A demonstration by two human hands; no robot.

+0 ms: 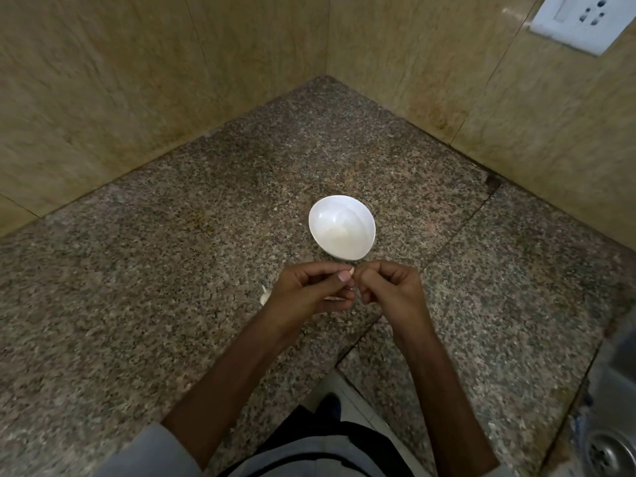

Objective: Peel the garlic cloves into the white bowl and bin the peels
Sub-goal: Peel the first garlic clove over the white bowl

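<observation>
Mid-peel, my left hand [309,292] and right hand [394,287] curl their fingers tight, pinching one garlic clove [351,270]; next I'd strip its skin, then drop it in the white bowl [321,218].

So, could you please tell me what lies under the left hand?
A pale garlic piece pokes out on the counter beside the left hand; clove or peel, I cannot tell. The hand covers whatever else lies there.

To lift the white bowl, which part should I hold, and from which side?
Probably pinch the near rim of the white bowl, coming from your side: it stands open upward without handles, and that edge is bare and closest to you.
</observation>
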